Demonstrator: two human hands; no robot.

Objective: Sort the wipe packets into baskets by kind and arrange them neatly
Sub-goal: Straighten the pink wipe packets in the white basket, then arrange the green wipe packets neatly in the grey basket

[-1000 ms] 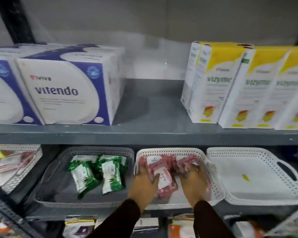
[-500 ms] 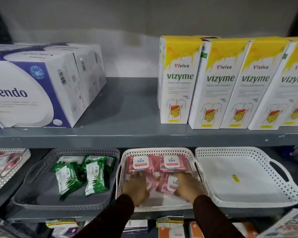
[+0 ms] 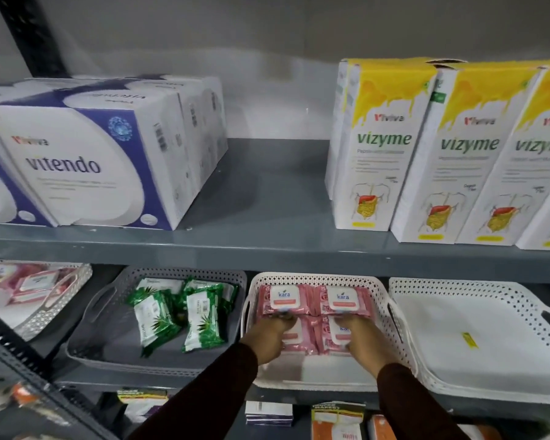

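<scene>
Several pink Kara wipe packets (image 3: pixel 283 299) lie in rows inside a white perforated basket (image 3: pixel 382 300) on the lower shelf. My left hand (image 3: pixel 267 338) rests on the front left pink packet, fingers curled over it. My right hand (image 3: pixel 367 339) covers the front right pink packet the same way. To the left, a grey basket (image 3: pixel 108 354) holds several green wipe packets (image 3: pixel 200 315) lying askew. An empty white basket (image 3: pixel 477 338) with a small yellow sticker stands on the right.
Another white basket (image 3: pixel 73 277) with pink packets sits at the far left. The upper shelf (image 3: pixel 267 242) overhangs the baskets and carries Vitendo boxes (image 3: pixel 86 166) and Vizyme cartons (image 3: pixel 378 147). More packaged goods lie on the shelf below. A dark perforated rack post (image 3: pixel 29 369) crosses the lower left.
The loose pink packets have been squared into two rows. Both hands have slid back onto the front row. The camera view has shifted sideways.
</scene>
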